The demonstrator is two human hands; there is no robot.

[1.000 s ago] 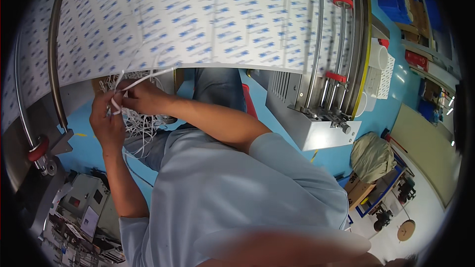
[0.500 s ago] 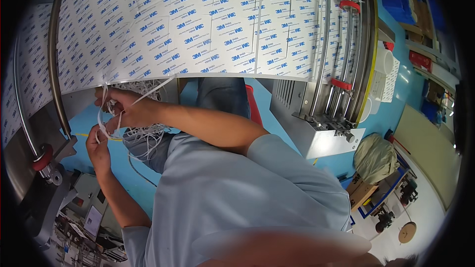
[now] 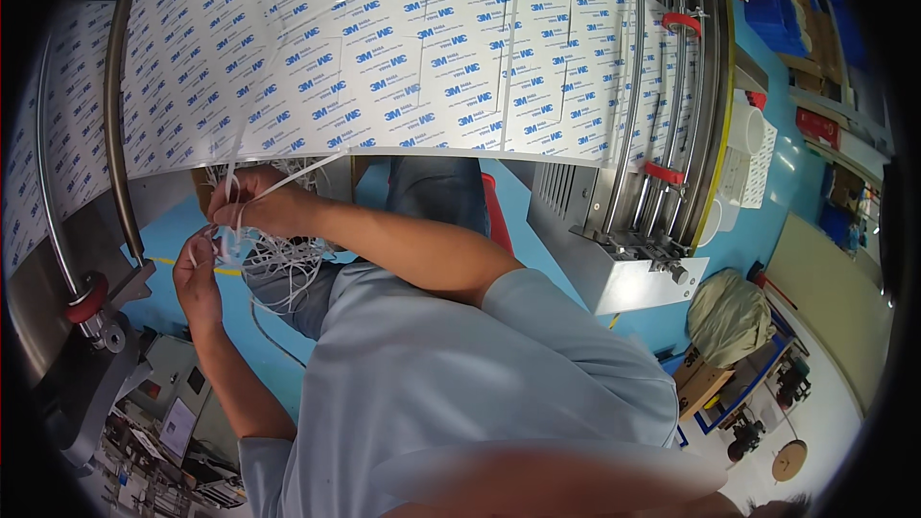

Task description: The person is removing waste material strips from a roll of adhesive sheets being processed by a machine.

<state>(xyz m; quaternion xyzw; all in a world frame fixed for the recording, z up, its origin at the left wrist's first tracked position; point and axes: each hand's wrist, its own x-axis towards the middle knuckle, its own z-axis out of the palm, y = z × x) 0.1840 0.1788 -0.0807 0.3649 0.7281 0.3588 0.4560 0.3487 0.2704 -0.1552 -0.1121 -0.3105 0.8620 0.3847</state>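
A wide white sheet (image 3: 374, 139) with repeated blue print spreads across the machine in front of me. Narrow white strips (image 3: 299, 174) run from its near edge down to my hands. My right hand (image 3: 269, 203) is closed around these strips just below the edge. Lower and to the left, my left hand (image 3: 199, 273) pinches the looped ends of white strip, fingers pressed together. A loose tangle of white strips (image 3: 288, 273) hangs under my right forearm, over my knee. Part of it is hidden behind my hand.
Metal rollers (image 3: 115, 105) cross the sheet at the left. Steel rods with red collars (image 3: 664, 173) stand at the right, above a metal machine housing (image 3: 633, 280). Behind them are white cups (image 3: 746, 127). A red stool (image 3: 496, 216) shows beside my leg.
My right hand has shifted slightly right and its grip has closed up on the strips. My left hand has moved a little right and the loop between the hands has become smaller.
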